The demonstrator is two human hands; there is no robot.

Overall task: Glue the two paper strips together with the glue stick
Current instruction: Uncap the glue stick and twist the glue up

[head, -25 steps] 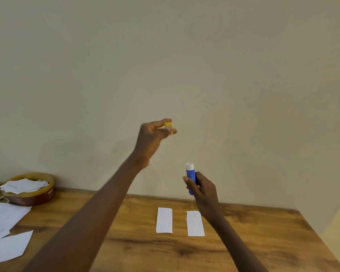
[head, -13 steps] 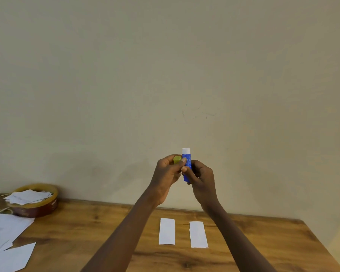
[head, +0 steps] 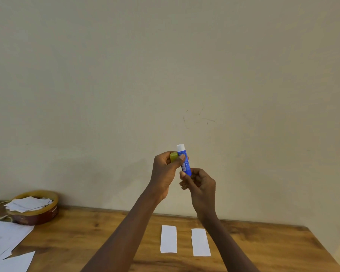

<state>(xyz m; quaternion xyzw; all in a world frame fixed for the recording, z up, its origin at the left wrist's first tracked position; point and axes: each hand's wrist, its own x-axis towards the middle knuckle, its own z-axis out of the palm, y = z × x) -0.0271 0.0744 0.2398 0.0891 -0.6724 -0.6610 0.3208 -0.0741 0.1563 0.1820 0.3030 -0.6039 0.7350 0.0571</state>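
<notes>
A blue glue stick [head: 185,163] with its white tip uncovered stands upright in the air in front of the wall. My right hand [head: 200,185] pinches its lower end. My left hand [head: 165,173] holds the yellow cap [head: 173,157] in its curled fingers, and its thumb presses against the glue stick's side. Below on the wooden table [head: 86,236] lie two white paper strips side by side, a small gap between them: the left strip [head: 168,238] and the right strip [head: 200,242].
A round brown tin [head: 37,213] full of paper scraps stands at the back left. Loose white sheets [head: 6,242] cover the table's left edge. A plain wall rises right behind the table. The table's right edge runs near the right strip.
My left hand came down from up high with the yellow cap and met the glue stick. My right hand slid down to the stick's lower end.
</notes>
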